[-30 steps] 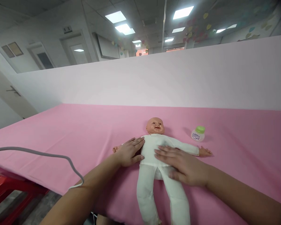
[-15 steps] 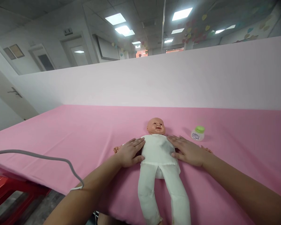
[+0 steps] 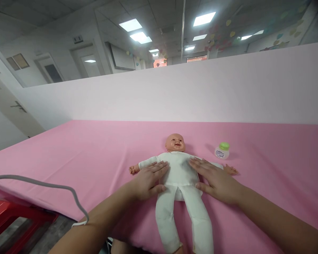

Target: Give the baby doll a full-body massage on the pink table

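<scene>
A baby doll [image 3: 178, 169] with a bare plastic head and a white cloth body lies on its back, its arms spread and its legs toward me. My left hand [image 3: 151, 179] rests flat against the doll's side at the left of its chest, fingers stretched and thumb apart. On the opposite side, my right hand [image 3: 213, 178] lies open with its fingertips on the chest and its thumb near the waist. Neither hand grips anything. A small clear jar [image 3: 222, 151] with a green lid and a label stands beyond my right hand, beside the doll's head.
A pink cloth [image 3: 100, 144] covers the table under the doll. Behind it rises a white partition [image 3: 175, 95] with glass above. A grey cable [image 3: 42, 181] runs to my left forearm. At lower left stands a red plastic stool [image 3: 18, 215].
Both hands have slid down the doll's torso toward me, and more of its arms now shows. The jar and the doll have stayed in place, with the view shifted slightly.
</scene>
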The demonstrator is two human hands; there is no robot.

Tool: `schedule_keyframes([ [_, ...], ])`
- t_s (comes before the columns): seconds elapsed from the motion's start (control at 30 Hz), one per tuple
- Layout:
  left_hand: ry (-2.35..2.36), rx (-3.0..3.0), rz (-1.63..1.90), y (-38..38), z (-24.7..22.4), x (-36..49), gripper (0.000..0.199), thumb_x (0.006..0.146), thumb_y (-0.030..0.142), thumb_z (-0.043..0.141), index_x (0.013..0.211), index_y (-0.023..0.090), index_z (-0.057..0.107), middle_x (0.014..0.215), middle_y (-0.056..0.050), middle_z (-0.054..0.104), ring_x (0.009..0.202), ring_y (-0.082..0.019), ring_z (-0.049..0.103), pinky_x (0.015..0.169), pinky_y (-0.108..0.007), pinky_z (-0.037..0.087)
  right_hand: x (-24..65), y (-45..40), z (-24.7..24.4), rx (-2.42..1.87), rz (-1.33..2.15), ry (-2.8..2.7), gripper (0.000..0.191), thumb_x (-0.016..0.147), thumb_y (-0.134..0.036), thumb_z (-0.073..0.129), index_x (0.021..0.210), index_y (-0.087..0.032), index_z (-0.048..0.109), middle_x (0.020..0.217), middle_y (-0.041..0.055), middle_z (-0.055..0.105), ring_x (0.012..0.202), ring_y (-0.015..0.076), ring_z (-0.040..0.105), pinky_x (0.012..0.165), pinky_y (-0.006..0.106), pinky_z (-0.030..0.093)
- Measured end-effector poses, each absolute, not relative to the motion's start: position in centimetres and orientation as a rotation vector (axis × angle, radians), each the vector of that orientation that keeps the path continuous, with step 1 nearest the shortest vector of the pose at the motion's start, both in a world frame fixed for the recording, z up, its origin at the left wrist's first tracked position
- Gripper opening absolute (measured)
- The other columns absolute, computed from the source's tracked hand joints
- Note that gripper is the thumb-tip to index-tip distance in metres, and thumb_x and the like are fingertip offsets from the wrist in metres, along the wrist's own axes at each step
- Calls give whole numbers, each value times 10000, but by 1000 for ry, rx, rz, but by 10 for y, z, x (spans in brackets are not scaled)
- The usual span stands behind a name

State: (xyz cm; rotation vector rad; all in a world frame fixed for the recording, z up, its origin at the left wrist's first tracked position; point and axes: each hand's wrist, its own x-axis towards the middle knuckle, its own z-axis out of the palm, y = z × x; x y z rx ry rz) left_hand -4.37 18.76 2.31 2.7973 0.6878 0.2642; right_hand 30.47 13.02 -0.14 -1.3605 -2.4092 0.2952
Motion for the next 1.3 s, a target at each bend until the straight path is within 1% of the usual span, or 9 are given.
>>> schedule_keyframes([
  [0.2, 494, 2748, 297, 157, 27, -33, 842, 1027, 692, 351, 1688, 201, 177, 1718, -136, 252, 1588, -332, 261, 1311, -537, 182, 284, 94, 2, -1168, 422, -2498, 799, 1003, -610, 572, 1672, -313, 251, 1723, 65, 243, 1579, 356, 265, 1277, 612, 240],
  [0.4, 399, 2723, 231, 150, 27, -21, 860, 1008, 702, 400, 1673, 178, 247, 1711, -148, 260, 1589, -341, 252, 1309, -543, 175, 277, 91, -10, -1092, 478, -2503, 808, 994, -600, 589, 1667, -279, 277, 1716, 88, 256, 1568, 358, 296, 1265, 588, 288],
  [0.57, 400, 2726, 224, 180, 28, -11, 727, 1034, 647, 393, 1631, 232, 374, 1705, -104, 296, 1583, -318, 277, 1309, -537, 178, 279, 95, -14, -1149, 505, -2455, 834, 978, -609, 605, 1664, -256, 288, 1701, 105, 295, 1555, 361, 326, 1260, 577, 307],
  [0.7, 549, 2715, 318, 218, 24, -6, 758, 1036, 636, 379, 1655, 204, 309, 1680, -118, 360, 1567, -308, 325, 1298, -513, 250, 280, 94, -11, -1128, 544, -2451, 835, 967, -609, 621, 1659, -269, 302, 1705, 95, 284, 1550, 360, 336, 1261, 573, 306],
  [0.77, 657, 2716, 339, 233, 21, -4, 753, 1038, 638, 359, 1646, 195, 330, 1672, -118, 377, 1571, -295, 319, 1298, -496, 261, 280, 95, -9, -1120, 549, -2457, 844, 964, -607, 626, 1660, -260, 300, 1705, 101, 283, 1551, 359, 336, 1260, 568, 311],
  [0.97, 901, 2744, 250, 252, 11, -4, 807, 1043, 661, 315, 1639, 117, 318, 1695, -162, 309, 1581, -284, 295, 1305, -461, 245, 279, 95, -7, -1146, 541, -2478, 863, 960, -630, 623, 1657, -233, 308, 1705, 110, 280, 1557, 347, 326, 1266, 558, 302],
  [1.1, 1010, 2743, 227, 251, 7, -12, 814, 1039, 689, 302, 1653, 155, 282, 1699, -159, 299, 1576, -300, 305, 1294, -497, 243, 277, 94, -6, -1146, 554, -2457, 872, 951, -640, 633, 1655, -234, 317, 1700, 111, 297, 1556, 355, 325, 1268, 564, 294],
  [1.2, 1114, 2720, 235, 246, 8, -23, 793, 1045, 681, 282, 1643, 162, 314, 1692, -159, 315, 1570, -309, 318, 1285, -503, 253, 279, 94, -3, -1116, 508, -2434, 830, 956, -630, 629, 1642, -250, 356, 1686, 107, 339, 1542, 359, 354, 1255, 577, 318],
  [1.3, 1259, 2647, 232, 237, 10, -41, 793, 1049, 672, 253, 1636, 146, 335, 1691, -152, 324, 1574, -313, 306, 1282, -492, 261, 288, 96, 1, -1156, 378, -2346, 716, 994, -597, 578, 1618, -287, 412, 1648, 91, 423, 1500, 358, 433, 1212, 593, 387],
])
